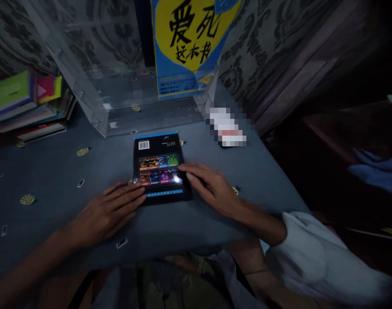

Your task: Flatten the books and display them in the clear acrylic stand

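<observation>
A black book point(160, 148) with a barcode, rows of small coloured pictures and a blue strip lies flat on the grey-blue table. Its lower left edge is touched by the fingertips of my left hand point(107, 212), whose fingers are stretched out and lie flat. On the opposite side, my right hand point(217, 189) rests with its fingertips on the book's right edge, the index finger and thumb extended and a little apart. Neither hand is wrapped round the book.
Behind the book stands a clear plastic rack point(102, 122) holding a blue and yellow book point(173, 81). Stacked books point(15, 103) are at the left. A pixelated object point(228, 128) lies right of the rack. The table's right edge point(279, 171) slants down toward my right sleeve.
</observation>
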`<state>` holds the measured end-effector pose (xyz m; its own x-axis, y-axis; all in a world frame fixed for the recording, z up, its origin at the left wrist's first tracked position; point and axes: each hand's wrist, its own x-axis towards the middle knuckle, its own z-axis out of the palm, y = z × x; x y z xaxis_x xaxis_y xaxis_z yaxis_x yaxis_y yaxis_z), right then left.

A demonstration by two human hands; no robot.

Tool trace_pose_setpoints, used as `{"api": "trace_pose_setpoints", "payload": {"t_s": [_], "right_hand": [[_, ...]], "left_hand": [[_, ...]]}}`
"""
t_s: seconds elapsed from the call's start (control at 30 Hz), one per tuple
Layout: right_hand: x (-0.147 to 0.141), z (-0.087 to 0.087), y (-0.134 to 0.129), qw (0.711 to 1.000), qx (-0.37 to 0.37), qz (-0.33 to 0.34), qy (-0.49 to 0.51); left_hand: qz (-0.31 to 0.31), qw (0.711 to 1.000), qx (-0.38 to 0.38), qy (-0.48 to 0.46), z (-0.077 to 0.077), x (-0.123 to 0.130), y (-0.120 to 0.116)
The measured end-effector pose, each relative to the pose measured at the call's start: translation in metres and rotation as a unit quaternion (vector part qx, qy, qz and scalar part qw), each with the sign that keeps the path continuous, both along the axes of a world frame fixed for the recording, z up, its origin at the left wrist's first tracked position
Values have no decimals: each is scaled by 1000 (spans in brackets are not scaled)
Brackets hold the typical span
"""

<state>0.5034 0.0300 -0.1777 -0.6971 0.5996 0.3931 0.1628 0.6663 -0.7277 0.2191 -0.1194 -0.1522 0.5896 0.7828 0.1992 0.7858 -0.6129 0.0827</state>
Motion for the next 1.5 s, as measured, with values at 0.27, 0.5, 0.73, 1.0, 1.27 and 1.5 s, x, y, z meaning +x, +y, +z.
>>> {"api": "trace_pose_setpoints", "payload": {"t_s": [0.27, 0.5, 0.73, 1.0, 1.27, 1.5], "right_hand": [[0, -1, 0, 1000, 15, 5, -7], [0, -6, 1, 998, 51, 27, -25], [0, -6, 1, 988, 113, 43, -99], [12, -3, -5, 978, 135, 56, -150], [25, -1, -23, 970, 174, 60, -160], [51, 7, -34, 975, 133, 122, -129]], "left_hand": [[-10, 999, 4, 37, -13, 70, 42], [53, 997, -26, 58, -19, 95, 42], [-13, 999, -18, 44, -17, 93, -5], [-38, 994, 95, 35, -23, 86, -43], [-1, 991, 136, 9, -29, 91, -59], [5, 993, 49, -110, -1, 56, -71]]}}
